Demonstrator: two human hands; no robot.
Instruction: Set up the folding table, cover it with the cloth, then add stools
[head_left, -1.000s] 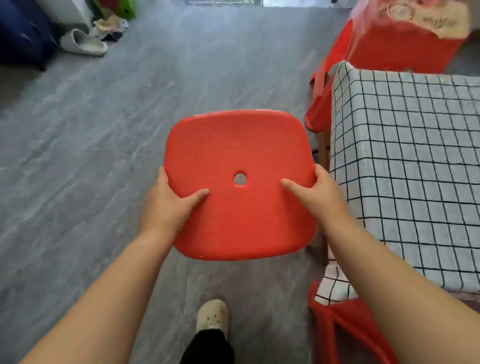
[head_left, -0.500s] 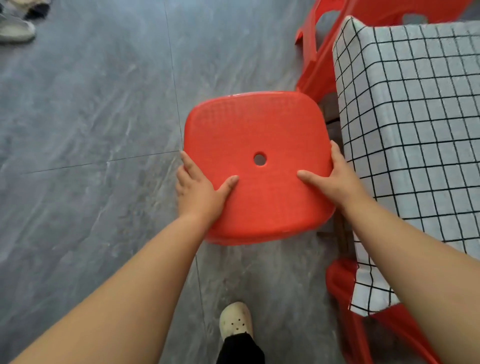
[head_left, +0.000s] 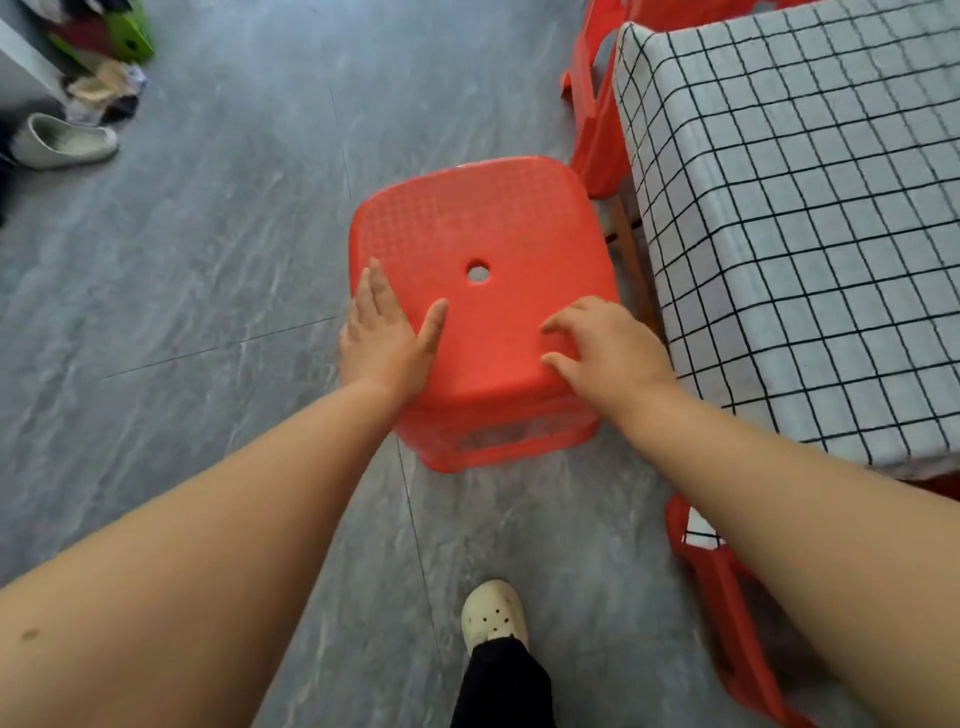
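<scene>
Neither grip was closed round anything: the left hand (head_left: 382, 340) lay flat against the left edge of the red stool (head_left: 483, 234), its fingers straight and pointing away and its thumb spread across the seat, while the right hand (head_left: 605, 345) sat over the seat's near right part with its fingers loosely bent, holding nothing. Whether those fingertips actually touched the plastic could not be told. The stool appeared to stand upright on the grey floor (head_left: 208, 260), seat up, with a small round hole (head_left: 478, 273) in the middle of its textured top, just left of the tabletop. A white cloth (head_left: 805, 234) with a black grid covered that tabletop and hung down over its left and near edges; a wooden table leg (head_left: 628, 249) showed in the gap between the stool and the hanging cloth. A second red stool (head_left: 592, 104) stood at the far left corner of the tabletop, and a third (head_left: 727, 597) stood at the near corner, partly under the cloth. Near the bottom edge, the person's foot in a white perforated clog (head_left: 493, 613) rested on the floor below a black trouser leg. Far to the left lay a pale slipper (head_left: 62, 140).
</scene>
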